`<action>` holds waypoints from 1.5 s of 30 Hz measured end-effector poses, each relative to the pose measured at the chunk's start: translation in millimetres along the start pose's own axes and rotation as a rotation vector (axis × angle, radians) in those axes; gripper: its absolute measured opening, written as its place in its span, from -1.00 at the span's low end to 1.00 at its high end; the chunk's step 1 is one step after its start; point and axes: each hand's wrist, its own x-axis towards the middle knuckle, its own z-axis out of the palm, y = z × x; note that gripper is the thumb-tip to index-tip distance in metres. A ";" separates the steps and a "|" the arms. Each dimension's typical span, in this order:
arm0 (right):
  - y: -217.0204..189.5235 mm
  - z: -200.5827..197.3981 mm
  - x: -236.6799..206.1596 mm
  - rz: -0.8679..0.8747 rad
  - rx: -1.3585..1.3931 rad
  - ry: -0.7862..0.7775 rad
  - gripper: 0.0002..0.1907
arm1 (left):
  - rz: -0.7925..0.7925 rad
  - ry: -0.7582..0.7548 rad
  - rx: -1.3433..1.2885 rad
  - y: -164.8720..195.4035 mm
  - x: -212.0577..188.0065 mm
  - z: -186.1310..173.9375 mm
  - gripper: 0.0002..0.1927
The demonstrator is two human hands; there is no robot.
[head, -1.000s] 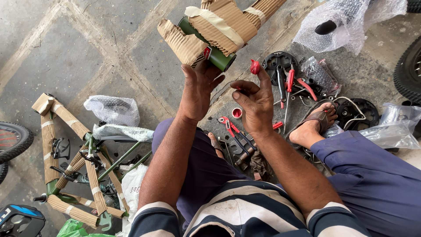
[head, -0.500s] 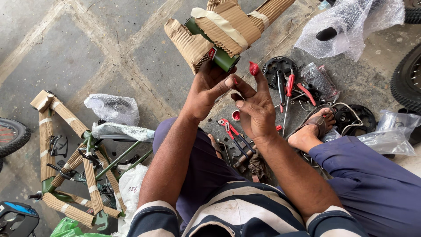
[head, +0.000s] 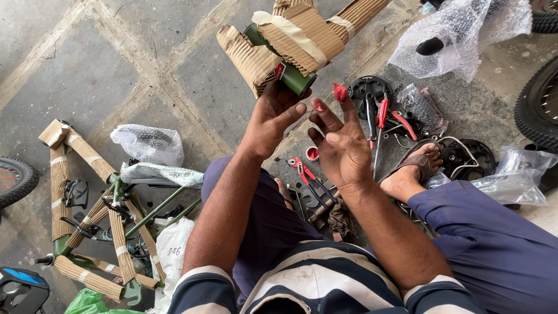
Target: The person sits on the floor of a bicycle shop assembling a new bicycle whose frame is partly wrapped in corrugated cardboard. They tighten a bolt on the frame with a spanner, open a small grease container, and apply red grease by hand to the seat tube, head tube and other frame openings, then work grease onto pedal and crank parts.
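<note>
Left hand (head: 273, 119) loosely cupped under green tube (head: 295, 77) end, fingertips touching it, not clamped. Right hand (head: 343, 145) open, fingers spread, red grease on tips, just beside tube. Pliers (head: 302, 172) on floor below.

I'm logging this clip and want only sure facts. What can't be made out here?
All head view:
- Green tube: its open end is covered by the left hand; the rest is under cardboard wrap and cut by the top edge.
- Red smear on the right hand fingertips: kind unclear.
- Tools on the floor: partly hidden by both forearms.
- Tyre: cut by the right edge.
</note>
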 end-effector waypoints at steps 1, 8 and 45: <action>-0.9 -1.9 -0.7 -0.002 0.007 -0.004 -0.13 | -0.007 0.004 -0.010 -1.3 0.0 -0.3 -0.21; 7.7 -19.4 10.9 -0.249 -0.438 -0.046 -0.06 | 0.026 -0.017 -0.037 -7.2 4.5 -2.5 -0.16; 16.3 -106.7 71.5 -0.991 -2.080 -0.402 -0.34 | 0.082 -0.044 0.023 -11.5 15.8 -3.5 -0.08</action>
